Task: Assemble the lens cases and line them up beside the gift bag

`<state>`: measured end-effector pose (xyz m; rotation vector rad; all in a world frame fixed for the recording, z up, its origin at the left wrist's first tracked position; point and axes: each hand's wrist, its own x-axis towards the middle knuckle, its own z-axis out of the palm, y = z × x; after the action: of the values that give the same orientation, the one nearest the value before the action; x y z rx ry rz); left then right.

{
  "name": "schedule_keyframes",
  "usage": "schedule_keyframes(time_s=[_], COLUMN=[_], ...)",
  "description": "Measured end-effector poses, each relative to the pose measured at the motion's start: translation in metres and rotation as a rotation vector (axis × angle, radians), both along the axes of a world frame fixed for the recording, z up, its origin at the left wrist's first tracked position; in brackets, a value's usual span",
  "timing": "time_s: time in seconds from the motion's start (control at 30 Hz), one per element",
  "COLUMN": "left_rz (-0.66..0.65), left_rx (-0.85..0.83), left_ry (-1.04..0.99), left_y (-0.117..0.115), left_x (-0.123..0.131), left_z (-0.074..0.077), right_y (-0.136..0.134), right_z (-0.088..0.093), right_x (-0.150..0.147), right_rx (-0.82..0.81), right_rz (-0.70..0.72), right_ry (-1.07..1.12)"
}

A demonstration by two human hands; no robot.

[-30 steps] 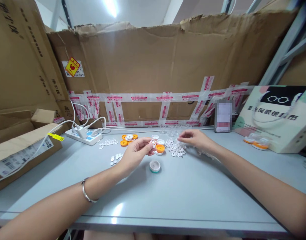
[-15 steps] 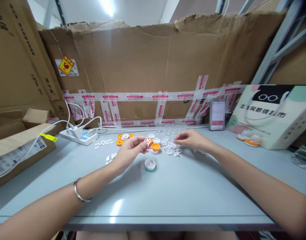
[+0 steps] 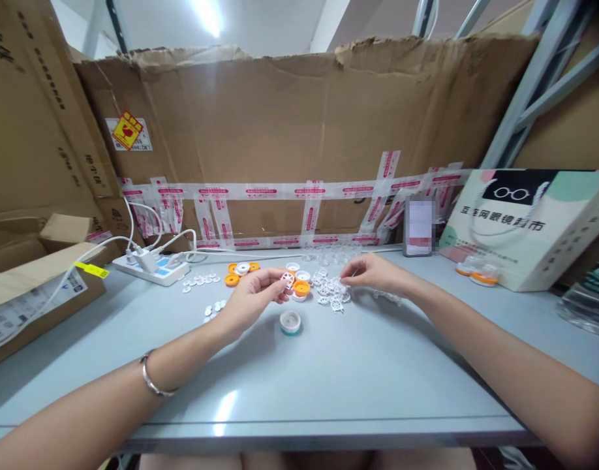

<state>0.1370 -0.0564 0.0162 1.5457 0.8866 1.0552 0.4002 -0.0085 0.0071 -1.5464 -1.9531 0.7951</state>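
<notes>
Between the thumb and fingers of my left hand (image 3: 254,297) is a small white openwork plastic piece (image 3: 288,280). My right hand (image 3: 370,271) has its fingertips pinched at the right edge of a loose pile of white openwork pieces (image 3: 335,299); whether a piece is between them is hidden. Beside my left fingertips are an orange round cap (image 3: 301,288) and white round caps (image 3: 303,276). A small round tub (image 3: 290,322) with a white top and teal base stands nearer me. More orange caps (image 3: 231,281) lie behind my left hand.
White discs (image 3: 201,281) lie to the left, near a power strip (image 3: 153,269) with cables. Clear cups (image 3: 329,253) line the back by a taped cardboard sheet (image 3: 260,130). A phone (image 3: 419,225), paper bag (image 3: 519,222) and bottle (image 3: 590,294) stand right; an open carton (image 3: 40,287) is left.
The white piece in my left hand has turned, showing more of its face. A few pieces at the pile's front have shifted toward me. My right hand stays at the pile; the view moved slightly.
</notes>
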Motion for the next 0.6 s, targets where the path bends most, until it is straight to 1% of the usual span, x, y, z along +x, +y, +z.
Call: schedule_keyframes(time_s=[0.13,0.4,0.6], left_rz=[-0.001,-0.023,-0.023], left_rx=[-0.006,-0.011,-0.008], left_ry=[0.0,0.027,0.047], left_y=[0.0,-0.0003,-0.0002], left_x=[-0.0001,-0.0003,-0.0001], left_z=[-0.0008,-0.0002,-0.0004], right_y=[0.0013,-0.0069,-0.0049], right_z=[-0.0027,0.006,-0.0002], right_x=[-0.0001,-0.0042,-0.0043], right_rx=[-0.036,-0.027,-0.055], right_rz=[-0.011,-0.048,-0.008], right_ry=[0.029,0.044,0.116])
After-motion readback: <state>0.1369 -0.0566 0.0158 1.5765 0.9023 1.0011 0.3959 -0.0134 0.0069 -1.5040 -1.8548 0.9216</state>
